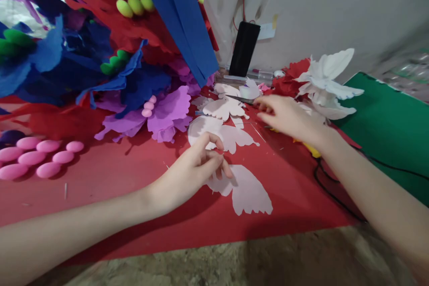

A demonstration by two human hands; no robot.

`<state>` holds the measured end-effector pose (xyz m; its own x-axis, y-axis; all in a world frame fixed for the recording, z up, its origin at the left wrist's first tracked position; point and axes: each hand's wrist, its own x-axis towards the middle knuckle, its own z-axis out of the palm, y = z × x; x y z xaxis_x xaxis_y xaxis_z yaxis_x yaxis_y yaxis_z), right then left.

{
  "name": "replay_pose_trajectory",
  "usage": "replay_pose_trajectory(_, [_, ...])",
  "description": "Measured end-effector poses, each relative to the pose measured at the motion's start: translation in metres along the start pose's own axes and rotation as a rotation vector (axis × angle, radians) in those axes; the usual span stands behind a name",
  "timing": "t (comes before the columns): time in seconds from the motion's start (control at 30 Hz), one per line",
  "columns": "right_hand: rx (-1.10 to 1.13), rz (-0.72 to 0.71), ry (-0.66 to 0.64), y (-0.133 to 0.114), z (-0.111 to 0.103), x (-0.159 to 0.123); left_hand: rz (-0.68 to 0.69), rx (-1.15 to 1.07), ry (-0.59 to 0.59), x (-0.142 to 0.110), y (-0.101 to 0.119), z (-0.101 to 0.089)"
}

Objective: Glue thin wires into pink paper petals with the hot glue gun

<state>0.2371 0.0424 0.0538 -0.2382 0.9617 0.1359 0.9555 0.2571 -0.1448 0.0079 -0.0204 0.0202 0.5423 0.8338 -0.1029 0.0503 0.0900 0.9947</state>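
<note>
My left hand (pixel 204 161) hovers over or rests lightly on a pale pink paper butterfly (pixel 253 190), its fingers loosely bent and apart, with nothing seen in them. Just beyond it lies another pale butterfly cutout (pixel 234 136). Farther back, a pair of scissors (pixel 239 98) lies across more white scalloped cutouts (pixel 223 109). My right hand (pixel 281 114), slightly blurred, has its curled fingers at the handle end of the scissors. Those fingers hide most of the handle.
Purple paper butterflies (pixel 170 114), blue ones (pixel 144 80) and pink oval pieces (pixel 31 157) occupy the left. A phone (pixel 244 49) leans against the wall. White butterflies (pixel 330 76) stand right, beside a green board (pixel 385 120) and a black cable (pixel 338 203). Red sheeting (pixel 134 232) covers the table.
</note>
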Motion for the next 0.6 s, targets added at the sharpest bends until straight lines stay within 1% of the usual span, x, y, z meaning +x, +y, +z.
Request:
replay_pose_trajectory(0.1, [-0.081,-0.154,-0.160,-0.030,0.007,-0.049,0.046,-0.011,0.062,0.002,0.002,-0.002])
replay_pose_trajectory(0.13, [-0.108,-0.191,-0.173,-0.039,0.012,-0.066,0.054,-0.012,0.078,0.002,0.002,-0.002])
replay_pose_trajectory(0.2, [-0.141,-0.284,-0.113,-0.055,0.022,-0.098,0.052,-0.012,0.094,0.003,0.002,-0.002])
replay_pose_trajectory(0.27, [-0.137,-0.333,-0.095,-0.064,0.031,-0.119,0.040,-0.001,0.082,0.003,0.001,-0.001])
replay_pose_trajectory(0.33, [-0.120,-0.344,-0.073,-0.066,0.036,-0.128,0.055,0.036,0.059,0.003,-0.002,-0.001])
replay_pose_trajectory(0.4, [-0.094,-0.347,-0.073,-0.061,0.037,-0.127,0.109,0.087,0.028,0.003,-0.004,-0.002])
replay_pose_trajectory(0.5, [-0.046,-0.392,-0.164,-0.047,0.033,-0.118,0.191,0.236,-0.046,0.001,-0.007,-0.004])
replay_pose_trajectory(0.6, [-0.008,-0.438,-0.239,-0.038,0.027,-0.109,0.258,0.474,-0.134,0.000,-0.009,-0.004])
